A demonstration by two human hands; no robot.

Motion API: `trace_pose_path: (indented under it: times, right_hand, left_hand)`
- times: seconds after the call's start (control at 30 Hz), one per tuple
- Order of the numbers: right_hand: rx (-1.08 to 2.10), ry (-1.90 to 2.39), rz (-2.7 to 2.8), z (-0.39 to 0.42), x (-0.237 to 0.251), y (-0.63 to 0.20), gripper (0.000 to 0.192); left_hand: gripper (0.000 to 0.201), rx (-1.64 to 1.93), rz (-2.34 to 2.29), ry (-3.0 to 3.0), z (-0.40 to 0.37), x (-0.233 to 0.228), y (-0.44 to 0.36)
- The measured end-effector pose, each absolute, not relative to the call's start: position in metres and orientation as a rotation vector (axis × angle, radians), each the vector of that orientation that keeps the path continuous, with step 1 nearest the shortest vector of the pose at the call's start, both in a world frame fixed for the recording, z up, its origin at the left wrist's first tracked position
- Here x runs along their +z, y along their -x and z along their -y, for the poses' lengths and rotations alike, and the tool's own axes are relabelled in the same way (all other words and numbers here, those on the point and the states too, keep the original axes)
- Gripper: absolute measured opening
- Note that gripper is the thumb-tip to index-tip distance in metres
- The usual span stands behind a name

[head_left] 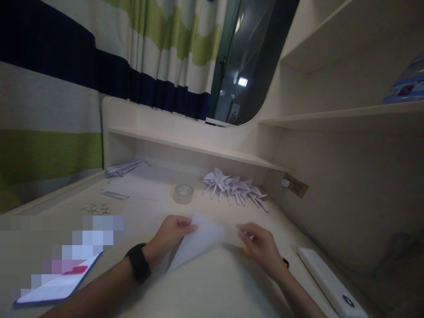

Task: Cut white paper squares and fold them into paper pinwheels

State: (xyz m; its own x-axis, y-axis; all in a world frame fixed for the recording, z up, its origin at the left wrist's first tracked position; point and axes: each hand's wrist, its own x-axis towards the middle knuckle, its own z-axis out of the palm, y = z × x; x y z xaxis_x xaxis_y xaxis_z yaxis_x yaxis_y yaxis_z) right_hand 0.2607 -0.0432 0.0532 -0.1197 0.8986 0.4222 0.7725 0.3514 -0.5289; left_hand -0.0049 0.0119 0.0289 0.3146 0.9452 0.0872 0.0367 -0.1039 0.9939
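Note:
My left hand (175, 232) wears a black wristband and pinches a folded sheet of white paper (200, 238) by its upper left edge. The paper comes to a point on the right and is tilted off the desk. To the right of that point is my right hand (260, 245), its fingers curled and partly blurred. Bits of a yellow and black object (285, 263) show on both sides of this hand. Most of it is hidden, and I cannot tell if it is gripped or lies beneath. Behind the paper stands a roll of clear tape (183, 194).
Several white paper pinwheels (232, 187) lie at the back right. Paper sheets (142, 179), paper strips (127, 168) and small pale pieces (96, 208) are at the left. A lit tablet or phone (62, 282) lies front left; a long white case (327, 280) is front right.

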Motion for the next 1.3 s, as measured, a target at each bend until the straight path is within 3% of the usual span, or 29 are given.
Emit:
trace_pose_path:
  times: [0.13, 0.3, 0.7, 0.93, 1.13, 1.3]
  right_hand:
    - [0.428, 1.4, 2.069, 0.032, 0.068, -0.191, 0.047]
    - [0.388, 1.348, 2.056, 0.02, 0.069, -0.159, 0.023]
    - [0.692, 1.102, 1.596, 0.025, 0.062, -0.162, 0.022]
    - [0.551, 0.964, 1.689, 0.025, 0.06, -0.169, 0.01]
    - [0.666, 0.94, 1.609, 0.022, 0.053, -0.167, 0.033]
    - [0.799, 0.931, 1.549, 0.019, 0.047, -0.166, 0.041]
  left_hand:
    - [0.032, 1.047, -0.946, -1.515, -0.004, 0.034, 0.001]
    - [0.03, 1.128, -0.884, -1.714, -0.004, 0.031, 0.002]
    - [0.038, 0.923, -0.532, -1.435, 0.0, 0.025, 0.001]
    - [0.045, 0.92, -0.527, -1.43, 0.0, 0.025, 0.002]
    - [0.041, 1.031, -0.65, -1.506, -0.007, 0.018, 0.004]
    - [0.042, 1.113, -0.769, -1.538, -0.005, 0.023, 0.005]
